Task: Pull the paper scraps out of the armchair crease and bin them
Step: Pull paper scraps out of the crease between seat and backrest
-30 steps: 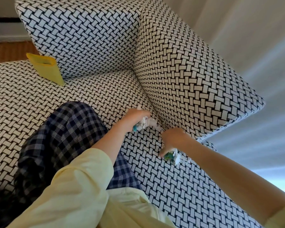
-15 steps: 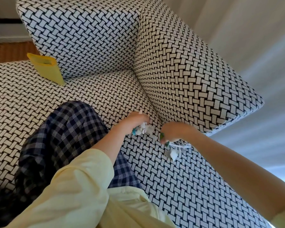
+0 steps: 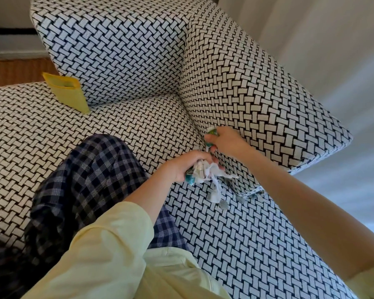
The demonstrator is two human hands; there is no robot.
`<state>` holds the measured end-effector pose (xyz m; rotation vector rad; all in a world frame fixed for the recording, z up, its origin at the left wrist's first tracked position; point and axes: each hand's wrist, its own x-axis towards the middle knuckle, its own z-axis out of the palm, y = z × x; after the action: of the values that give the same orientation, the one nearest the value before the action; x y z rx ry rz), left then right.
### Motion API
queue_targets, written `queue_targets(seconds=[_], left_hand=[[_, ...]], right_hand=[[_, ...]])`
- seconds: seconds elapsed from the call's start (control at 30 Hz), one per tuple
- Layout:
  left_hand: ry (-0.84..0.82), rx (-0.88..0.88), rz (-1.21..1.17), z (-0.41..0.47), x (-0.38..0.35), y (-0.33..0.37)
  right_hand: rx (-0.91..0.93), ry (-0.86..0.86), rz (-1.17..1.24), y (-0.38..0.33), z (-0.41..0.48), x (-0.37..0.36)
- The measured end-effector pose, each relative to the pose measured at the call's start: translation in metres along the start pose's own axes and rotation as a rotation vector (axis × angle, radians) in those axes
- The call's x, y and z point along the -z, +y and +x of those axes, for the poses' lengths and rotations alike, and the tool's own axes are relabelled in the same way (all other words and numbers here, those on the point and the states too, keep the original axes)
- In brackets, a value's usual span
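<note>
step: pulling scraps out of the crease; judged partway, nothing visibly binned yet
left hand (image 3: pixel 183 167): fingers curled round a wad (image 3: pixel 203 172) of white and teal scraps, just above the seat; one strip hangs off it
right hand (image 3: pixel 227 141): pinches a green scrap (image 3: pixel 211 135) at the crease (image 3: pixel 194 126), seat's right edge, under the arm cushion (image 3: pixel 257 93)
do well: draw scrap out along the crease, add it to the wad, tuck in the hanging strip so it can't drop, then check the front end of the crease
bin (image 3: pixel 67 91): yellow, seat's back left, against backrest, well apart from both hands
loose bits (image 3: pixel 223 205): grey, near seat's right front; can't tell if paper
seat (image 3: pixel 127 117): black-white weave, soft; knee in check trousers rests on it
room: pale curtain on right, wood floor back left
</note>
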<state>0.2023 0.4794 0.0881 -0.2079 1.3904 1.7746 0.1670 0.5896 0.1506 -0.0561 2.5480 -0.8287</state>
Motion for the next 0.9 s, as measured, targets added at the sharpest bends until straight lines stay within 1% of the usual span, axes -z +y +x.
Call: queue_targets(seconds=[0.1, 0.23, 0.27, 0.33, 0.4, 0.43, 0.5, 0.6, 0.7, 0.8, 0.87, 0.9], left_hand=[[0.128, -0.069, -0.041, -0.001, -0.001, 0.001], [0.237, -0.133, -0.191, -0.002, 0.008, -0.002], [0.259, -0.145, -0.237, -0.001, 0.011, -0.002], [0.283, -0.195, -0.340, 0.000, 0.014, 0.001], [0.280, -0.249, -0.418, 0.001, 0.016, 0.005], [0.269, -0.264, -0.441, 0.001, 0.015, 0.008], [0.258, -0.266, -0.445, 0.001, 0.013, 0.010], [0.244, -0.255, -0.404, 0.003, 0.012, 0.006], [0.300, -0.245, -0.364, 0.004, 0.015, 0.002], [0.431, -0.171, -0.274, 0.006, 0.028, -0.004], [0.489, -0.126, -0.229, 0.006, 0.035, -0.008], [0.512, -0.111, -0.221, 0.005, 0.037, -0.010]], right_hand=[[0.005, 0.084, 0.061, -0.001, 0.003, -0.002], [-0.042, 0.094, 0.079, 0.001, 0.009, -0.002], [-0.050, 0.082, 0.066, 0.001, 0.010, -0.002], [-0.048, 0.000, 0.006, -0.001, 0.007, -0.003], [-0.009, -0.096, -0.063, -0.002, 0.004, -0.005], [0.024, -0.113, -0.096, -0.001, 0.003, -0.005], [0.078, -0.074, -0.134, 0.002, 0.006, -0.008], [0.122, 0.064, -0.118, 0.007, 0.012, -0.015], [0.180, 0.107, -0.155, 0.010, 0.011, -0.020], [0.156, 0.066, -0.226, 0.012, 0.004, -0.021], [0.087, -0.046, -0.362, 0.017, -0.005, -0.019], [0.059, -0.125, -0.484, 0.021, -0.009, -0.021]])
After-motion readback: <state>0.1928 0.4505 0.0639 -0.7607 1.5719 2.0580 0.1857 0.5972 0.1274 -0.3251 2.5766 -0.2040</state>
